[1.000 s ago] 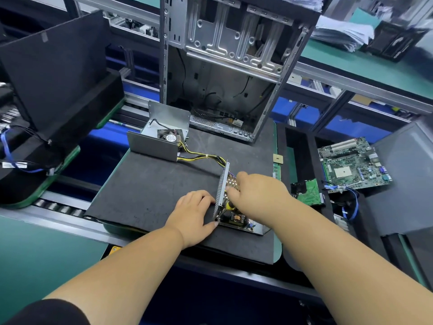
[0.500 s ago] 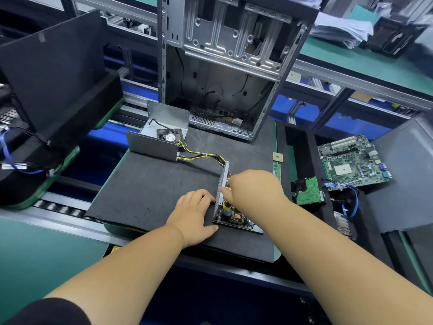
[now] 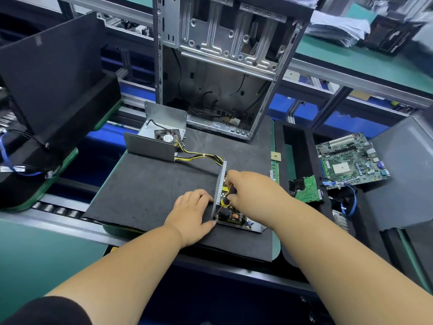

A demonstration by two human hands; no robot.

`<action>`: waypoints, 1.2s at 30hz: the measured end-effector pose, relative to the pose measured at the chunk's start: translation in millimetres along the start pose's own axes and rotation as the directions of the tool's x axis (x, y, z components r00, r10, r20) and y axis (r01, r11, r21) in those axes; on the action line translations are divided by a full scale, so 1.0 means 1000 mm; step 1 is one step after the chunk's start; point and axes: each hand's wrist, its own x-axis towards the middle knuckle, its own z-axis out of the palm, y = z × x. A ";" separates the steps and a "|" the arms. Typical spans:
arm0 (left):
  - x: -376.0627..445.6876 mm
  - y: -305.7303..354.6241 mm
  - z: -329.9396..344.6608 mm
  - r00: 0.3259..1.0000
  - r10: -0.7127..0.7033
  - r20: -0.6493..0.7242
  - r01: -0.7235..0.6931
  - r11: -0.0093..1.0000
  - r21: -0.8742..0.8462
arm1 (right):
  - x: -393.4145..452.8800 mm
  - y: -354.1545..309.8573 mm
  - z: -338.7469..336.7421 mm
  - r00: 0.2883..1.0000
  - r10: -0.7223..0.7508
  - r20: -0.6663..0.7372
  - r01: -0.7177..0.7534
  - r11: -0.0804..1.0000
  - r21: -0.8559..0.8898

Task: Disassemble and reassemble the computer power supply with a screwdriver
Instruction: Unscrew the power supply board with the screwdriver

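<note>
The supply was already opened, its cover (image 3: 159, 139) set far left on the mat (image 3: 145, 191); the left hand (image 3: 191, 213) braced the base (image 3: 236, 221), the right hand (image 3: 255, 193) gripped the screwdriver (image 3: 228, 198) over the board, reassembly pending.

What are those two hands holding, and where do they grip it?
The right hand grips a screwdriver by its yellow-and-black handle. The left hand holds nothing; it braces against the power supply base's upright perforated wall.
</note>
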 end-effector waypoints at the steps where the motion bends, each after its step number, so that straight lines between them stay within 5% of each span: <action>1: 0.000 0.000 0.000 1.000 -0.001 -0.001 0.001 1.000 0.005 | 0.001 -0.002 0.000 1.000 -0.005 -0.003 0.005 0.998 -0.055; 8: 0.000 0.000 0.001 1.000 0.000 0.003 0.000 1.000 0.023 | 0.011 -0.012 0.013 0.993 0.084 -0.077 -0.104 0.947 -0.304; 19: -0.001 0.001 0.000 1.000 0.000 -0.007 0.000 1.000 0.001 | -0.007 0.006 0.015 0.993 -0.012 -0.119 0.039 0.973 0.227; 36: -0.001 0.002 0.000 1.000 0.010 -0.024 -0.009 1.000 0.030 | -0.012 0.003 0.016 0.992 -0.025 -0.121 0.051 0.976 0.211</action>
